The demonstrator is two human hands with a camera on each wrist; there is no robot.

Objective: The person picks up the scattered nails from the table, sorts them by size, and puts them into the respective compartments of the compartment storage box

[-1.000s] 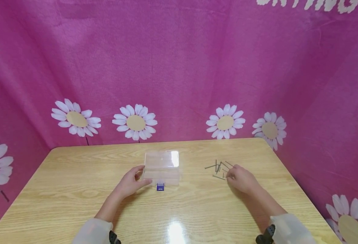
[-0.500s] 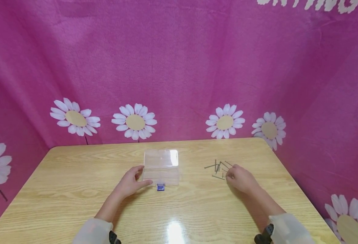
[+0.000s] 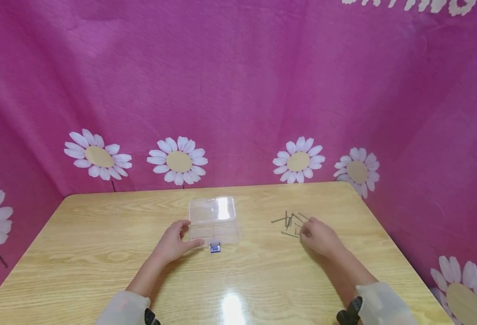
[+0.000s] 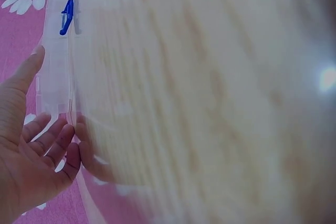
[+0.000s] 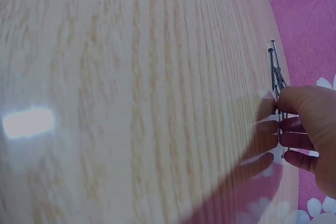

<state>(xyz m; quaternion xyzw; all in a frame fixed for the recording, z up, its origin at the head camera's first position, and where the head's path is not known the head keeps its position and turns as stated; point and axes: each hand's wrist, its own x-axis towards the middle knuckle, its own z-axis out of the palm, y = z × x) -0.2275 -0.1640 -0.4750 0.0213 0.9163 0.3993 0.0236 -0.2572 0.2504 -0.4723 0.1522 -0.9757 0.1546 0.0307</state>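
Note:
A clear plastic box (image 3: 211,211) lies on the table with its lid raised at the back and a blue latch (image 3: 215,248) at its front. My left hand (image 3: 174,241) holds its left end, thumb along the front edge and fingers at the side. In the left wrist view the box (image 4: 55,72) appears edge-on between thumb and fingers. To the right, several thin grey nails (image 3: 289,234) lie in a loose pile. My right hand (image 3: 321,237) has its fingertips at the pile's right side. The right wrist view shows thumb and fingers pinching among the nails (image 5: 272,69), partly hiding them.
The wooden table (image 3: 254,271) has rounded back corners. A pink curtain (image 3: 238,90) with white daisies hangs behind it and along both sides. A bright light reflection shows on the tabletop near the front.
The box has turned slightly under my left hand, its lid shifting a little left and its latch slightly right. The right hand stays at the nails.

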